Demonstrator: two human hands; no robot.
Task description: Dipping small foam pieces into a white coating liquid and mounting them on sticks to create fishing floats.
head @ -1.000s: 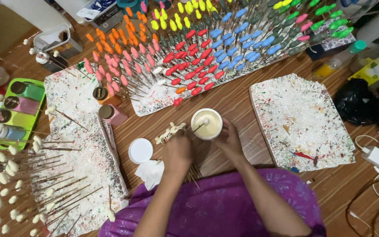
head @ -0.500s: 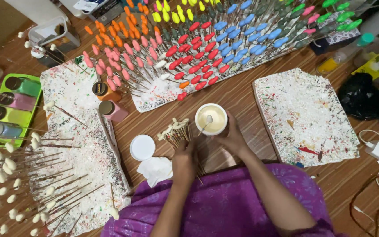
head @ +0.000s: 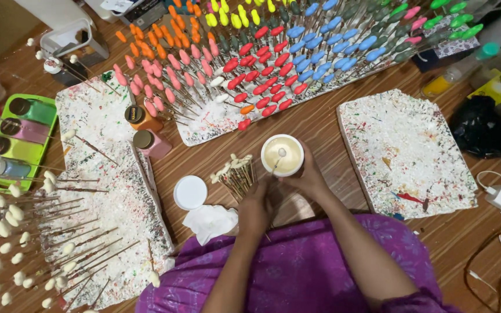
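Stick tips (head: 234, 169) blur (fingers (head: 260, 196) hide stems).

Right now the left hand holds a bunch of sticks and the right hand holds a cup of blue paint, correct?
Not quite. In the head view the cup in the right hand holds cream-coloured paint, not blue. The left hand does hold the bunch of sticks.

Single head-worn view, steeply downward (near) over the wooden floor (head: 320, 133).
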